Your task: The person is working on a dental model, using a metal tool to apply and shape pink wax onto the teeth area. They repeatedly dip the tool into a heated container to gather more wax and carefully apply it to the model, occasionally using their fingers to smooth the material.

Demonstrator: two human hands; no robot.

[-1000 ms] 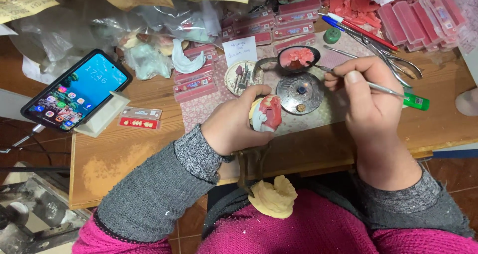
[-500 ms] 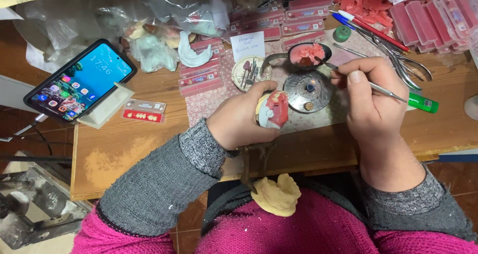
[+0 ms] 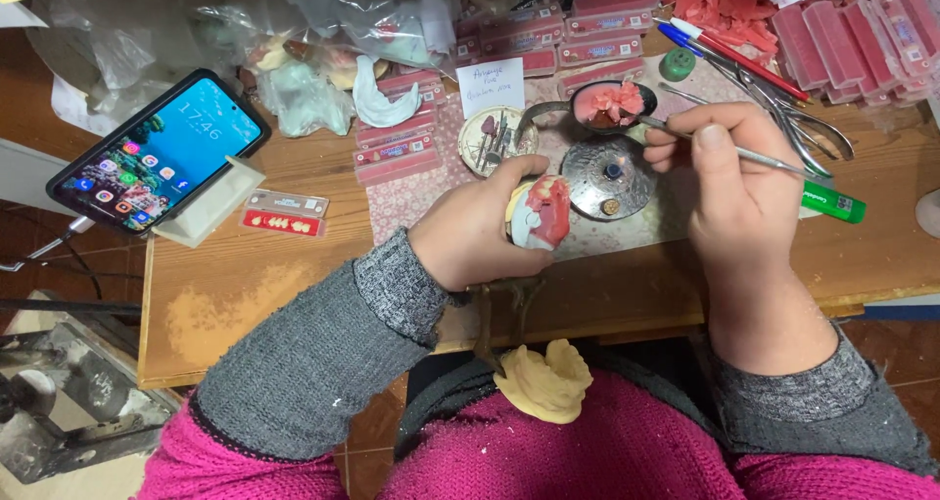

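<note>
My left hand [image 3: 470, 234] grips a dental cast with red wax on it [image 3: 544, 212], held just above the wooden bench. My right hand [image 3: 729, 172] holds a thin metal wax tool [image 3: 774, 157] like a pen. Its tip reaches into a dark spoon-like dish of red wax [image 3: 611, 104] behind a round metal burner [image 3: 607, 177]. The burner stands between my two hands on a patterned cloth.
A lit phone [image 3: 157, 152] leans on a white stand at the left. Small red tooth cards [image 3: 284, 214] lie near it. Plastic bags, casts, pink boxes [image 3: 587, 20], pens, pliers [image 3: 783, 98] and a green lighter [image 3: 832, 203] crowd the back and right. A yellowish cast [image 3: 546, 382] rests in my lap.
The view has shifted a little. My right hand has moved the tool's tip up into the dish of red wax. My left hand keeps the cast in about the same place.
</note>
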